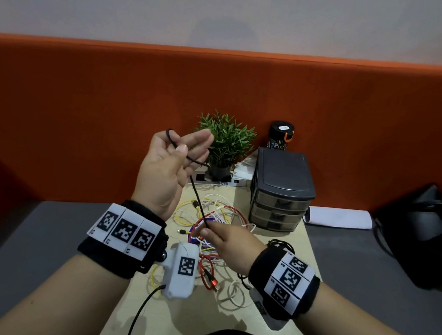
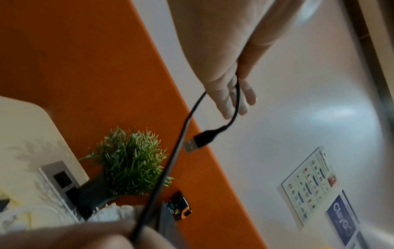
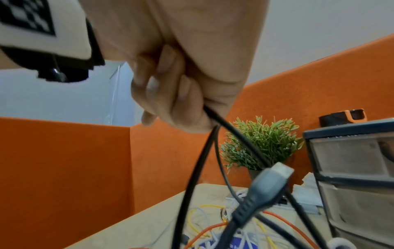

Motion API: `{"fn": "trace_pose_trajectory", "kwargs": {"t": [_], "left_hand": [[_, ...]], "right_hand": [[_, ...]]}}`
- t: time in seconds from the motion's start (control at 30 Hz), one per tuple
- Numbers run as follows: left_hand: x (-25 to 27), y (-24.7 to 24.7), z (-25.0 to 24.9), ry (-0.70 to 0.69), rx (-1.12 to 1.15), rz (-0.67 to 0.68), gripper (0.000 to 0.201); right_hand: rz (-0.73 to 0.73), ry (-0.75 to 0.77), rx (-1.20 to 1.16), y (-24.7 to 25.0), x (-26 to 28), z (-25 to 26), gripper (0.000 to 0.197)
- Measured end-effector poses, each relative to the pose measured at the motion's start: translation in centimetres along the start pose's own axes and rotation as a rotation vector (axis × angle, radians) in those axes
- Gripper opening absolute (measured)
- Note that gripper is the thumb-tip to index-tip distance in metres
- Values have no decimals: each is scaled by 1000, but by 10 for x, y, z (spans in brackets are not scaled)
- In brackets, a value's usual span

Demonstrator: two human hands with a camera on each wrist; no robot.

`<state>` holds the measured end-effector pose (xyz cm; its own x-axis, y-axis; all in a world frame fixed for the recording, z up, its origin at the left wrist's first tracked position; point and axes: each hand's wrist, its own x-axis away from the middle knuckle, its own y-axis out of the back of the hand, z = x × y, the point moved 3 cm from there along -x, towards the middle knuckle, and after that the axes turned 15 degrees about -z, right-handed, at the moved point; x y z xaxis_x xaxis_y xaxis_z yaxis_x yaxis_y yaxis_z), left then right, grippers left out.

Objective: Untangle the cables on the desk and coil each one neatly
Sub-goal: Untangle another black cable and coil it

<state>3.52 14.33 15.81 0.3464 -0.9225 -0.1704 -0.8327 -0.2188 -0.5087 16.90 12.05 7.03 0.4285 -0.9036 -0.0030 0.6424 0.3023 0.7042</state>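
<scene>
A black cable (image 1: pixel 197 194) runs taut from my raised left hand (image 1: pixel 187 149) down to my right hand (image 1: pixel 210 232). The left hand is palm up, its thumb pinning a loop of the cable against the fingers. In the left wrist view the cable passes between the fingers (image 2: pixel 230 94) and its USB plug (image 2: pixel 197 141) dangles free. My right hand (image 3: pixel 192 109) pinches the cable (image 3: pixel 198 168) between thumb and forefinger, just above the pile. A tangle of white, yellow and red cables (image 1: pixel 219 214) lies on the beige desk (image 1: pixel 204 318) under both hands.
A grey drawer unit (image 1: pixel 281 187) stands right of the tangle, with a black bottle (image 1: pixel 281 135) behind it. A potted plant (image 1: pixel 227 141) and a socket strip (image 1: pixel 213 180) sit at the back against the orange partition. A black bag (image 1: pixel 424 234) lies far right.
</scene>
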Motion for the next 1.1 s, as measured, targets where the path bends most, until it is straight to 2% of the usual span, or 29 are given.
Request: {"fn": "trace_pose_trajectory", "kwargs": {"t": [0.07,0.13,0.27,0.33,0.4,0.47,0.53,0.67,0.8,0.87,1.0,1.1], "left_hand": [[-2,5,2,-59,-84,27,25],[-3,9,3,-115,-206,62,26],[-4,17,8,-314,-574,89,24],[0,17,13,-389,-746,110,27],[5,14,21,-387,-875,156,35],[9,12,26,-346,-946,220,44],[13,11,29,-260,-909,258,47],[24,8,33,-32,-725,315,48],[29,4,28,130,-578,305,40],[29,4,24,146,-556,322,37],[32,1,18,72,-572,407,33],[33,0,15,16,-565,372,29]], "right_hand": [[-16,31,17,4,2,5,31],[-97,49,16,13,3,7,27],[-192,76,-32,32,5,9,10],[-193,102,-34,39,6,12,22],[-185,139,-13,42,7,16,30],[-212,190,20,45,8,20,26],[-318,218,10,52,6,21,18],[-572,238,-100,70,1,16,16],[-667,322,-158,79,0,20,21],[-678,357,-204,82,-1,24,22],[-720,353,-245,88,-1,27,18],[-753,357,-252,92,-2,25,17]]}}
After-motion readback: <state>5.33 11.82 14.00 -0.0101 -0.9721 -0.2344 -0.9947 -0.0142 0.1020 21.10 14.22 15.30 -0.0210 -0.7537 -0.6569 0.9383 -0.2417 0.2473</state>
